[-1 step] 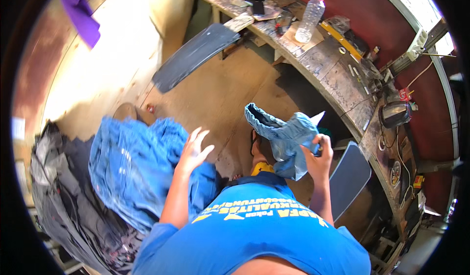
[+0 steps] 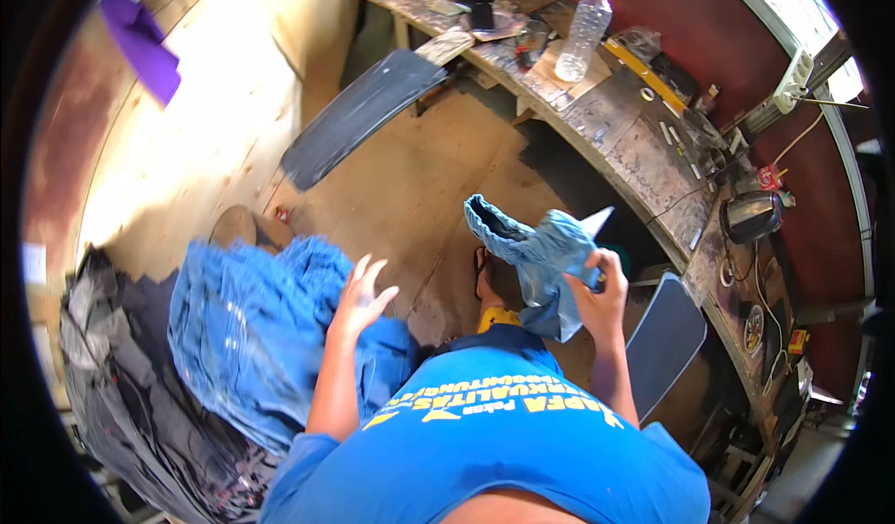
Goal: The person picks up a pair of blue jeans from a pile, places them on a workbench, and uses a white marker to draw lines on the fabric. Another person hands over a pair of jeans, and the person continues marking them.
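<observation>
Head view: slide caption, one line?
Right hand holds a light-blue gathered cloth garment; open left hand hovers near a rumpled blue cloth heap.

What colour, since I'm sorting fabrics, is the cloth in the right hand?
The cloth is light blue, best seen in the head view.

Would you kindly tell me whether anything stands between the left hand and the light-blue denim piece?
Nothing visible does: only air separates the open left hand from the light-blue denim piece in the right hand.
</observation>
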A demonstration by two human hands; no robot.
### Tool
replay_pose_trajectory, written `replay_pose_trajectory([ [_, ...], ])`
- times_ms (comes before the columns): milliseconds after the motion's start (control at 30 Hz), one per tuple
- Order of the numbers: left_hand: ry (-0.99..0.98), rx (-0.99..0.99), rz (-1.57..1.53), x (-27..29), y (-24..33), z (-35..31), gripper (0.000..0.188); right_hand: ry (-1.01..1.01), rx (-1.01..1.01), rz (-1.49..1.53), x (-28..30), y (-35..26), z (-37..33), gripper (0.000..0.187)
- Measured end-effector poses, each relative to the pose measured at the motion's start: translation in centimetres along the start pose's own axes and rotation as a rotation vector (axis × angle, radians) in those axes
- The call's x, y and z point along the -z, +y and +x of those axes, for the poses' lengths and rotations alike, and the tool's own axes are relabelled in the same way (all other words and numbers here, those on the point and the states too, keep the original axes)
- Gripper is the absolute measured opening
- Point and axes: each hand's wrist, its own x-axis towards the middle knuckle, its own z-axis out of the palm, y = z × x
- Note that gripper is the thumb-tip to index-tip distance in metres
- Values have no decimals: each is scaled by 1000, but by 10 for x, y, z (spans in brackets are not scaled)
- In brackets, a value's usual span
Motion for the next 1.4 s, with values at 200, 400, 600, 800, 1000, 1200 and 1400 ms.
replay_pose_trajectory([
  [200, -40, 357, 30, -21, -59, 46, 68, -148, 51, 105, -30, 35, 172, 35],
  [400, -20, 588, -44, -17, -74, 79, 61, 191, -180, 545, 26, 103, 299, 39],
  [600, 0, 624, -102, -2, -78, 104, 57, 603, -211, 149, 87, 266, 332, 35],
  [800, 17, 630, -61, 13, -87, 117, 57, 683, -460, -887, 85, 387, 318, 50],
  [1000, 106, 589, -52, 60, -91, 100, 59, 702, -64, -648, 5, 316, 367, 58],
  [1200, 390, 729, -236, 151, -51, 102, 56, -127, -190, 336, -228, 189, 395, 35],
  [1400, 993, 545, -238, 273, -13, 6, 34, -570, 242, 35, -422, 44, 368, 23],
])
